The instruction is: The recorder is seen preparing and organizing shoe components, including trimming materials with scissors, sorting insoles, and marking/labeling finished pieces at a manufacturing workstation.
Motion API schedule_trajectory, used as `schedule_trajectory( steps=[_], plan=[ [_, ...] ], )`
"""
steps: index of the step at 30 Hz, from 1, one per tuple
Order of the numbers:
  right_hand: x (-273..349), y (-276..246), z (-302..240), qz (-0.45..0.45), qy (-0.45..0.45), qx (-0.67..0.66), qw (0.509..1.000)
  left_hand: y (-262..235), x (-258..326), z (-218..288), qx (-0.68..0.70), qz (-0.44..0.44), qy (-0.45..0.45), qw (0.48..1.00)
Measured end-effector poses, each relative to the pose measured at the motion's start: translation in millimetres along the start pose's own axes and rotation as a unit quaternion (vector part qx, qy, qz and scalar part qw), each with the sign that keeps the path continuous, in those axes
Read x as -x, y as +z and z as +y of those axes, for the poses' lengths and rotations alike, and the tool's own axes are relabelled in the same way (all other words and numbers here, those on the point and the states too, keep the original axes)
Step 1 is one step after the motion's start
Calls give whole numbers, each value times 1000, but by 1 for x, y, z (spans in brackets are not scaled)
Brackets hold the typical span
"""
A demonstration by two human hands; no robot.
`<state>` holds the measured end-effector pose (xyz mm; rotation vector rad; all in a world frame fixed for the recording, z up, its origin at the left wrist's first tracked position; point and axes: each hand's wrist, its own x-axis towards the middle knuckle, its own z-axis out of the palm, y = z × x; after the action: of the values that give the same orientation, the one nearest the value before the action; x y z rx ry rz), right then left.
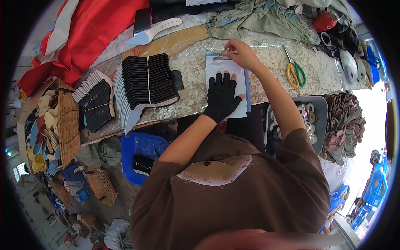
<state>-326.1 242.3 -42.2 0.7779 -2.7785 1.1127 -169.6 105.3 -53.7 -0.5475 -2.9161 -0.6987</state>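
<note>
My left hand (223, 96), in a black fingerless glove, lies flat with fingers spread on white paper (238, 111). The paper rests on a blue clipboard (248, 100) at the bench's near edge. At the clipboard's top, the fingers of my right hand (241, 54) are closed on its metal clip (221, 58). To the left stands a large tied bundle of black and pale insole-shaped pieces (139, 81), with a smaller tied bundle (98, 102) beyond it. Right of the clipboard are scissors (296, 75) with one yellow and one green handle.
A loose insole-shaped piece (155, 32) and a dark phone (142, 21) lie at the back left by red cloth (98, 31). Grey-green cloth (260, 23) covers the back. Under the bench edge are a blue crate (130, 166) and a grey bin of spools (320, 125).
</note>
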Motion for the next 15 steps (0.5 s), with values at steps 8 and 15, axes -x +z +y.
schedule_trajectory(
  steps=[8,15],
  plan=[
    [-7,-2,13,-92,89,-217,968,-3,3,6,-34,45,32,998],
    [1,-15,-1,-98,169,-222,955,-3,10,10,-27,34,34,999]
  ],
)
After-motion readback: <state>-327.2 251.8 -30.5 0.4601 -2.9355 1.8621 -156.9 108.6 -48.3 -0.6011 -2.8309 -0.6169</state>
